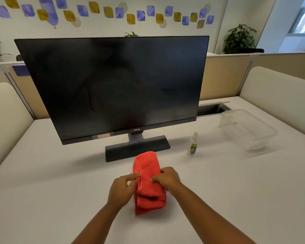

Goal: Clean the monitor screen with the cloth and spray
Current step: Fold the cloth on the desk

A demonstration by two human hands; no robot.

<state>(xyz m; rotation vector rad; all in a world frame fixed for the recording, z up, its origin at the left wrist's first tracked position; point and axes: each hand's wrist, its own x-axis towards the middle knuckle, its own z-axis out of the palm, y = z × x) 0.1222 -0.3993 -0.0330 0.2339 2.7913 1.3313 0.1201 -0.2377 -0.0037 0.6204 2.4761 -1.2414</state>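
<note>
A black monitor (pixel 113 85) stands on its dark base on the white table (pixel 42 191), with the screen off and faint smears across it. In front of the base lies a folded red cloth (pixel 148 166). My left hand (pixel 121 189) pinches the cloth's left edge and my right hand (pixel 167 178) grips its right side, so both hold it over the table. A small white spray bottle (pixel 193 145) with a green label stands upright to the right of the base, apart from both hands.
A clear plastic container (pixel 250 131) sits at the right of the table. Behind it is an open cable slot (pixel 212 109). Cream seat backs flank the table on both sides, and low partitions and potted plants stand behind.
</note>
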